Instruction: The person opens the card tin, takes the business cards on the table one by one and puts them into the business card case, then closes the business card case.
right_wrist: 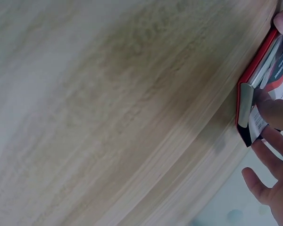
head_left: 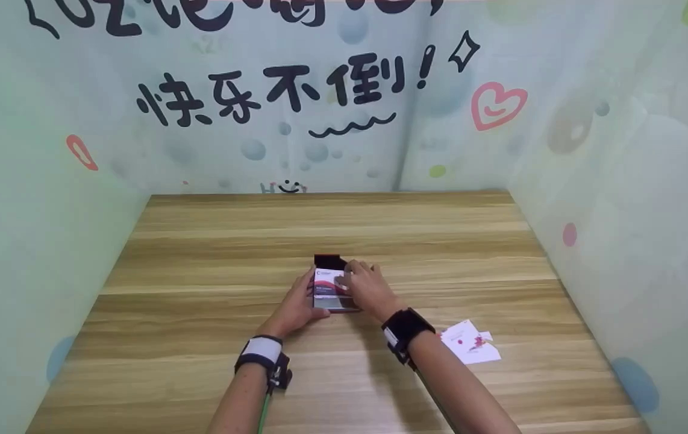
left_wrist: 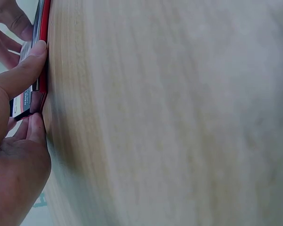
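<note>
A business card case [head_left: 337, 303] with a red outer shell and a black flap lies opened on the table, its flap toward the back. White, red and dark business cards [head_left: 326, 282] sit in its metal-rimmed tray. My left hand [head_left: 291, 306] grips the case, thumb on the near edge and fingers along the left side; its red edge [left_wrist: 44, 28] shows in the left wrist view. At the case's right side my right hand [head_left: 371, 290] pinches a card [right_wrist: 280, 81], thumb over its face and fingers behind; part of the card is hidden by this hand.
Several white cards with red marks [head_left: 470, 343] lie loosely overlapped on the wooden table [head_left: 199, 253], right of my right wrist. A printed cloth wall [head_left: 247, 157] stands behind the table, with others at both sides. Each wrist wears a strapped camera.
</note>
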`<state>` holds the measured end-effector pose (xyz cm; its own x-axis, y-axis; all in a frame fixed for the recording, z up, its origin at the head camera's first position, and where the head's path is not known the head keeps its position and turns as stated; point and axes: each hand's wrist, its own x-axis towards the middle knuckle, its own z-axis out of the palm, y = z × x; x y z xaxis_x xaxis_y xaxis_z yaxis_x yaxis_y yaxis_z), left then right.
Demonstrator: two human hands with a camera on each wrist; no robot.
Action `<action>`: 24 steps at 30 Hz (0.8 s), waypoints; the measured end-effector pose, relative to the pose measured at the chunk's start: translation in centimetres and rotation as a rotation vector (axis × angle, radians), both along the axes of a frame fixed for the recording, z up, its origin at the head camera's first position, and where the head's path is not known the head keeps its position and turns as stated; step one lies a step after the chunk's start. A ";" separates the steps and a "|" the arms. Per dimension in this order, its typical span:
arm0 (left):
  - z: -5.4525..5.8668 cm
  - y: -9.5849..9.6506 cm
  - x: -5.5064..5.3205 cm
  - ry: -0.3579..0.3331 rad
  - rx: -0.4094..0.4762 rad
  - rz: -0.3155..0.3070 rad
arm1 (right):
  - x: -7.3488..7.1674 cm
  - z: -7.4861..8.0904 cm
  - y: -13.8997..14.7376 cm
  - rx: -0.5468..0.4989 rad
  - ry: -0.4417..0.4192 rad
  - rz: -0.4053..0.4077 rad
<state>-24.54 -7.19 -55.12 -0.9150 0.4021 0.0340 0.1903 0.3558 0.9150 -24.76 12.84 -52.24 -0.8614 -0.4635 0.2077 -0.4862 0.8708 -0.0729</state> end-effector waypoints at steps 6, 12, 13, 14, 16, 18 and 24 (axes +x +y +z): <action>-0.1 0.1 -0.1 -0.013 -0.010 0.001 | 0.0 -0.2 0.7 -0.026 -0.076 0.051; -0.2 0.1 -0.2 -0.015 -0.012 -0.013 | 0.5 -0.5 1.0 0.035 -0.072 0.073; -0.3 0.1 -0.2 -0.016 -0.012 -0.015 | 0.6 -0.5 1.0 0.044 -0.064 0.075; -0.2 0.1 -0.2 -0.022 -0.015 -0.011 | 0.7 -0.6 1.0 0.053 -0.053 0.078; -0.2 0.1 -0.3 -0.023 -0.019 -0.011 | 0.9 -0.6 0.9 0.073 -0.018 0.081; -0.1 0.1 -0.3 -0.032 -0.017 -0.007 | 1.2 -0.7 0.8 0.109 0.020 0.086; -0.2 0.1 -0.2 -0.033 -0.018 -0.010 | 2.0 -1.1 0.6 0.168 0.063 0.087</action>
